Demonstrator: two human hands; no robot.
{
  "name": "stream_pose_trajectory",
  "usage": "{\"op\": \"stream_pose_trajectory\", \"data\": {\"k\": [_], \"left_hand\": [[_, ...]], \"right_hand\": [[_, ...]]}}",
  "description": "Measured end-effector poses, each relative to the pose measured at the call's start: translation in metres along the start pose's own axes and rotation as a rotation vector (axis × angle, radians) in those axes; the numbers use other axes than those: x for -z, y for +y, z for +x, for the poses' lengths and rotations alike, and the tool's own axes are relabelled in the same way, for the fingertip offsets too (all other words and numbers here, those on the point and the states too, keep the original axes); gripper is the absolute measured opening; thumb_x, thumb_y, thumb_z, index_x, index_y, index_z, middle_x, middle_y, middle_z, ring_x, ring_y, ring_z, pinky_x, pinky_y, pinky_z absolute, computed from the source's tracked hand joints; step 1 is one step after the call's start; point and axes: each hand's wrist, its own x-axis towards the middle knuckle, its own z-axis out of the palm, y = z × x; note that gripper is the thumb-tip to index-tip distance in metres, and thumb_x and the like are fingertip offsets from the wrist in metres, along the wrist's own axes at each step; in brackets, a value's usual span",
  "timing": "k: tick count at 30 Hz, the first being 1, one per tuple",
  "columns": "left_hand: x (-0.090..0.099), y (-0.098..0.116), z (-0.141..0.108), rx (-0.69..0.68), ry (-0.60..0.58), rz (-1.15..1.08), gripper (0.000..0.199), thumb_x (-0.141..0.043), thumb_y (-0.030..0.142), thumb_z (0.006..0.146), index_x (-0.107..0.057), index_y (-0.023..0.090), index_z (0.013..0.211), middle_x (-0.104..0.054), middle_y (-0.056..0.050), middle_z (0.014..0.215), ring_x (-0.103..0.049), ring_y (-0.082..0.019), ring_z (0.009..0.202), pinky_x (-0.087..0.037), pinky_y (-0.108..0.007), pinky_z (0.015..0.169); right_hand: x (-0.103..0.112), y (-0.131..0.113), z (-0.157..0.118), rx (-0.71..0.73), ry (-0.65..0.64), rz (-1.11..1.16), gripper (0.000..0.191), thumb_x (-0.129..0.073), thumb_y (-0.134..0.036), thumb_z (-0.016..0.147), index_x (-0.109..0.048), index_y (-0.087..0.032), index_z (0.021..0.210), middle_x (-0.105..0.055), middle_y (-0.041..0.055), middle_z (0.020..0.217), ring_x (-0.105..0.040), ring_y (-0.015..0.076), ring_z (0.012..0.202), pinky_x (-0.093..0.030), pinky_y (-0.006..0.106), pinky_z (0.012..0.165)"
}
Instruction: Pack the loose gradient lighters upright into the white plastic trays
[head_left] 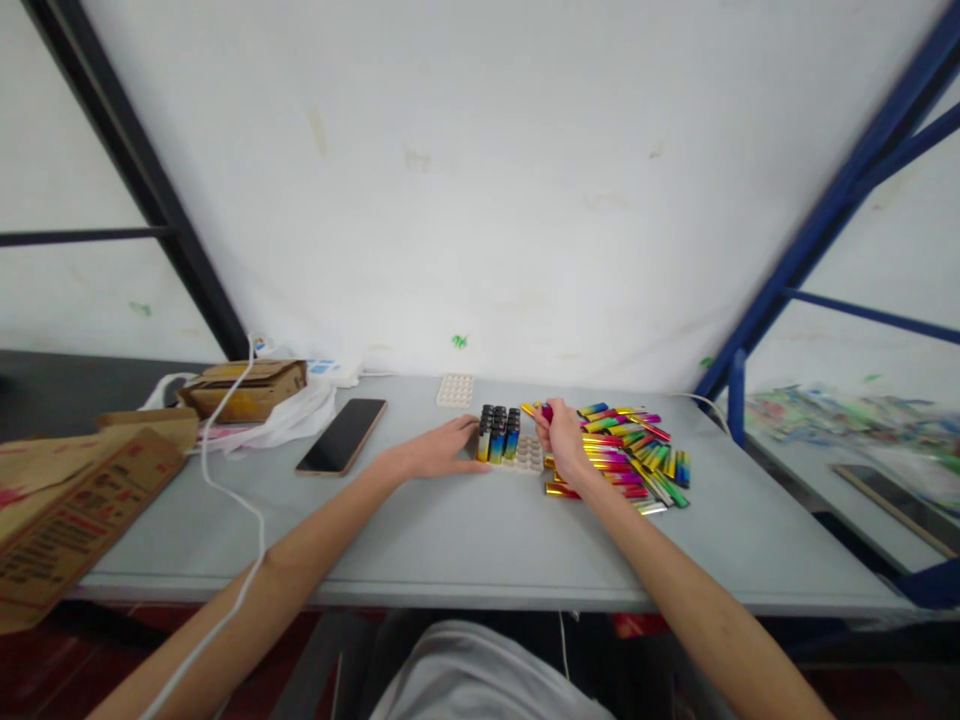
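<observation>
A white tray with round holes (528,456) lies on the grey table. Several shiny tubes with dark tops (497,440) stand upright in rows in its left part; their bodies fade from yellow to blue. My left hand (442,446) is at the tray's left side, fingers and thumb apart, by the standing tubes; I cannot tell how firmly it touches. Over the tray's right edge, my right hand (562,436) is closed on shiny coloured tubes, with a purple end (547,411) and a yellow one showing. To its right spreads a pile of loose metallic tubes (630,455) in many colours.
Another white holed tray (454,390) lies near the wall. Left of my hand is a dark phone (342,437). Cardboard boxes (247,388) and a white plastic bag (300,415) occupy the left side, where a white cable (259,520) hangs across my left forearm. A blue frame (780,270) rises at right.
</observation>
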Motion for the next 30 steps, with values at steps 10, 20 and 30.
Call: {"op": "stream_pose_trajectory", "data": {"k": [10,20,30], "left_hand": [[0.0,0.001,0.0,-0.014,0.008,-0.018,0.073,-0.064,0.063,0.098,-0.049,0.012,0.149,-0.05,-0.02,0.156,-0.05,-0.035,0.144,-0.037,-0.042,0.123],[0.0,0.002,0.0,-0.001,0.007,-0.015,0.075,-0.063,0.066,0.098,-0.049,0.012,0.149,-0.05,-0.02,0.156,-0.05,-0.035,0.144,-0.037,-0.042,0.123],[0.0,0.001,-0.001,0.012,-0.002,-0.039,0.074,-0.064,0.066,0.098,-0.05,0.013,0.148,-0.052,-0.02,0.154,-0.051,-0.034,0.142,-0.039,-0.041,0.122]], "right_hand": [[0.002,-0.005,-0.001,-0.013,-0.036,-0.004,0.062,-0.047,-0.08,0.088,-0.044,-0.025,0.06,-0.03,-0.0057,0.048,-0.022,0.0102,0.042,-0.019,0.026,0.04],[0.016,-0.022,-0.011,0.359,-0.21,-0.19,0.051,-0.057,-0.076,0.093,-0.062,-0.025,0.095,-0.061,0.0004,0.08,-0.058,0.0173,0.068,-0.049,0.03,0.064],[0.025,-0.023,-0.023,0.577,-0.339,-0.681,0.024,-0.064,-0.048,0.098,-0.061,-0.025,0.092,-0.068,-0.0017,0.07,-0.061,0.0183,0.063,-0.045,0.031,0.066]]}}
